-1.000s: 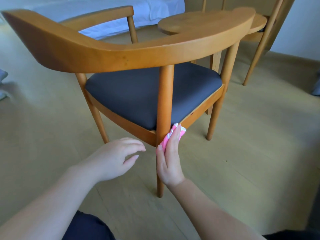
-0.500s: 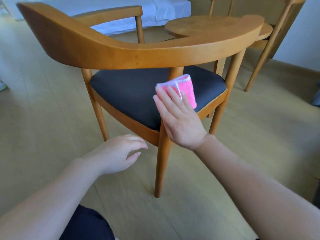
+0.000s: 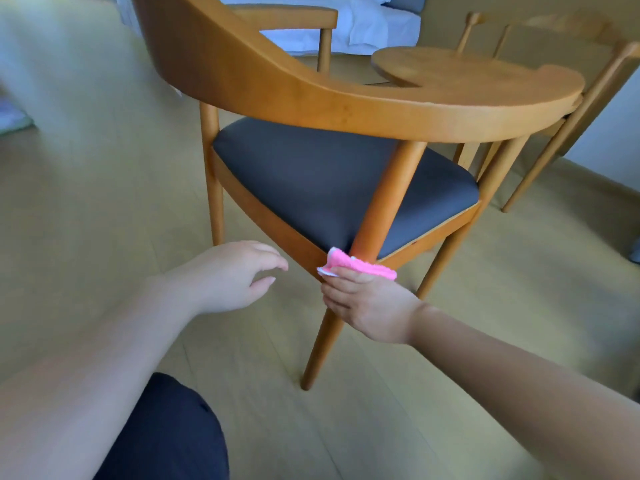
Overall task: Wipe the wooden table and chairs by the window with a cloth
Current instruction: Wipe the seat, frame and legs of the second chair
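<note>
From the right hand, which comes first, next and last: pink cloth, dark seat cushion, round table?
1. Pink cloth: gripped by the right hand, against the chair leg.
2. Seat cushion: just above and behind.
3. Round table: beyond the chair, upper right.

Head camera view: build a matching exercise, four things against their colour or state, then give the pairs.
Things:
1. cloth
2. seat cushion
3. left hand
4. right hand

States:
A. dark grey
B. pink
C. grips the cloth against the chair leg
D. holds nothing, fingers relaxed

Pairs: 1-B, 2-A, 3-D, 4-C
</note>
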`<state>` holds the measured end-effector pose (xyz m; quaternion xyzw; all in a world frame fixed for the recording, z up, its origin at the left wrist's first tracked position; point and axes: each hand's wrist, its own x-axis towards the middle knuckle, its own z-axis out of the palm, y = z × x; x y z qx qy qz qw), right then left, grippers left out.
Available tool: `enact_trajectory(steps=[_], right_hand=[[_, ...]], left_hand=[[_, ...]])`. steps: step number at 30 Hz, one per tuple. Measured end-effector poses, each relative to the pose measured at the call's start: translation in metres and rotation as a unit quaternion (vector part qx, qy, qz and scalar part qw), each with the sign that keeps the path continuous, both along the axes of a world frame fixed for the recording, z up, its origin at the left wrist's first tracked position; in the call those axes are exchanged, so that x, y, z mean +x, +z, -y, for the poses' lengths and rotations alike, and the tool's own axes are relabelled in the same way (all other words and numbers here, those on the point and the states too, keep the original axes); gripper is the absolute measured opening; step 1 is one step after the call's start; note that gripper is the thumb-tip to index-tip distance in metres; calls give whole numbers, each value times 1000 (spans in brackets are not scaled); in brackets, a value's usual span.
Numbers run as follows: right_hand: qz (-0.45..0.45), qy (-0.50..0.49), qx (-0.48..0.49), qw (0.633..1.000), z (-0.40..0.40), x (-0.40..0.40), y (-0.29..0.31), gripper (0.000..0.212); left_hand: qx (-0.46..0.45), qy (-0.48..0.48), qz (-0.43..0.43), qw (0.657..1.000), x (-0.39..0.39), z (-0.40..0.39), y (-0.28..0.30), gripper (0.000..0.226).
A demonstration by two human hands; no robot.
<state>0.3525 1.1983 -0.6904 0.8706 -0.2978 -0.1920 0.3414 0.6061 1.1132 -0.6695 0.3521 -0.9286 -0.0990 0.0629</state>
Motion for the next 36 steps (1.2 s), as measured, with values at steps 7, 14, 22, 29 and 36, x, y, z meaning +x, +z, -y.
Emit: enact_trajectory(steps=[7, 14, 22, 29, 36], right_hand=[[91, 67, -19, 993, 15, -3, 26, 35], [227, 118, 41, 966, 13, -17, 54, 17], [266, 145, -1, 953, 12, -24, 49, 17], [291, 122, -26, 949, 5, -30, 57, 22], [312, 91, -19, 946, -1, -29, 63, 12]], left_hand=[[-29, 16, -19, 999, -3, -2, 6, 38], [49, 36, -197, 979, -46, -13, 22, 51], [142, -30, -283, 948, -76, -13, 23, 45], [244, -62, -348, 903, -75, -19, 21, 48], [220, -23, -381, 898, -83, -27, 20, 38]])
